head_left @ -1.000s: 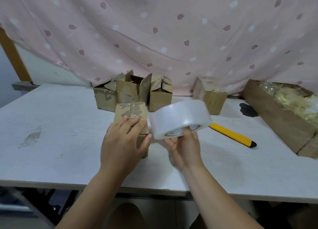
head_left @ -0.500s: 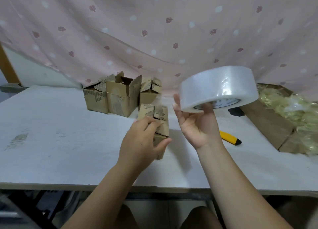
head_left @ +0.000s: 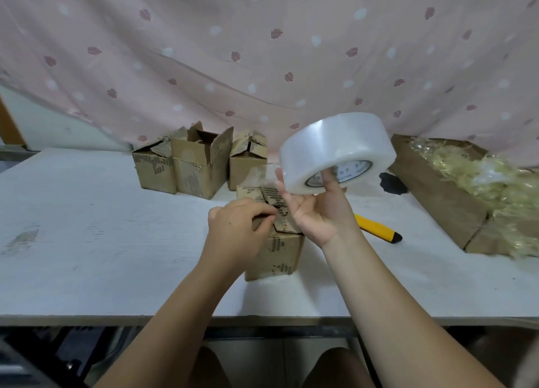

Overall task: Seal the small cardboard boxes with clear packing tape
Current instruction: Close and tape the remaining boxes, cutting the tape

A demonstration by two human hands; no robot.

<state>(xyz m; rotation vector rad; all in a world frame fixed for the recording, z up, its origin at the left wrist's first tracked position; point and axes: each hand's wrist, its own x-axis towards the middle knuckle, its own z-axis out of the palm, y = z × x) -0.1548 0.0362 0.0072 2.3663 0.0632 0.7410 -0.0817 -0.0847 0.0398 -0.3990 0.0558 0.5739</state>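
Small box [head_left: 275,250] sits near the middle of the white surface [head_left: 87,242], close to the near edge, top flaps folded in. Left hand [head_left: 236,233] rests on the box top with its fingers curled onto the flaps, fingertips gripping a flap edge. Right hand [head_left: 318,212] is raised just right of the box, palm toward the camera. It holds the tape roll [head_left: 335,151] in the air, one finger hooked up through the core and another against the outer side of the roll, the remaining fingers loosely spread. The roll is tilted, above and to the right of the box and not touching it. Cannot tell whether a clear strip runs from the roll to the box – that spot is blurred.

Far side: three open boxes [head_left: 201,169] stand together in a row, flaps up and ragged. Right of the small box a yellow utility knife [head_left: 376,228] lies flat, partly hidden behind the right wrist. A dark patch [head_left: 392,183] lies farther back. At the right edge stands a large carton [head_left: 437,201] filled with pale straw filler [head_left: 481,177]. Pink patterned cloth [head_left: 262,67] hangs behind everything.
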